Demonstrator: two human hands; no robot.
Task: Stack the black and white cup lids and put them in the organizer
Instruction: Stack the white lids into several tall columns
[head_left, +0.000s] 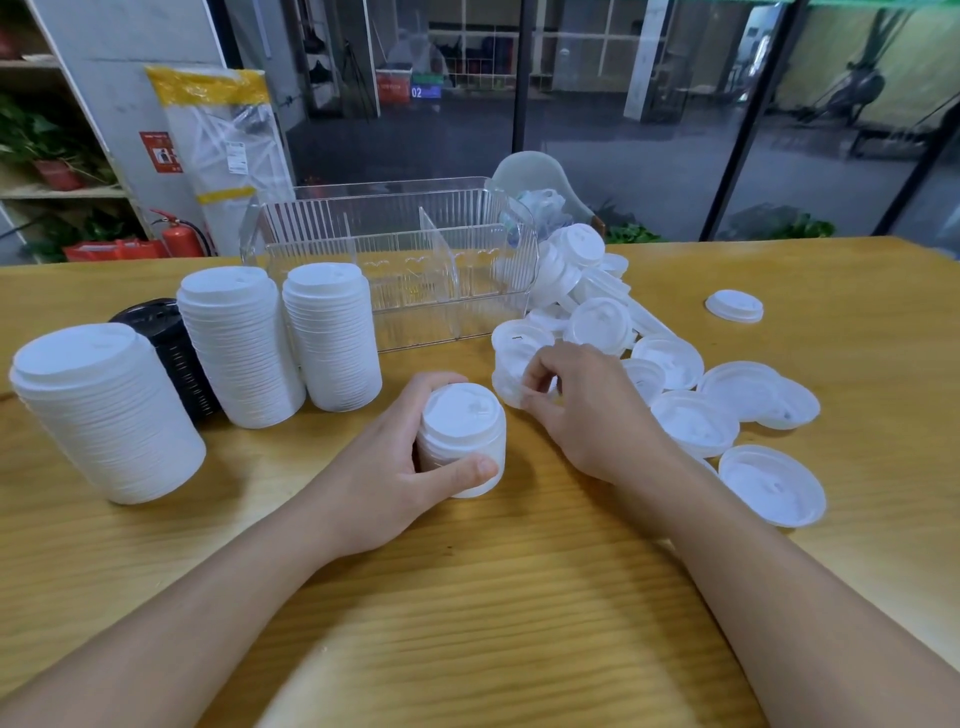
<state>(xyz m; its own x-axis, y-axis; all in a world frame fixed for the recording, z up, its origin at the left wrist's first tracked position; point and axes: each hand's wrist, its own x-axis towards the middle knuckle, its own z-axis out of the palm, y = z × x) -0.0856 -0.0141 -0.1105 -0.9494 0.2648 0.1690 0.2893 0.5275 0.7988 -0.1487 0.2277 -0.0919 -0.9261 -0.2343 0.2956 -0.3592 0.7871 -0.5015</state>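
- Right now your left hand (395, 467) wraps the short stack (461, 439) standing on the desk (519, 597), thumb in front and fingers curled behind; that grip is clamped on it.
- Your right hand (582, 410) pinches a loose lid (511, 387) at its rim, at the near edge of the pile (649, 364).
- These lids look thin, light and springy, so squeeze gently; hard pressure would probably buckle a rim.
- Take each lid by the rim, not the raised centre, and seat it squarely before pressing down.
- Smooth plastic may slip sideways, so steady the stack low on its sides.
- Three tall white stacks (239, 348) and a black stack (166, 343) stand at left; tall ones will likely flex, so lift them from the base.
- The organizer (395, 270) stands behind, holding no lids.
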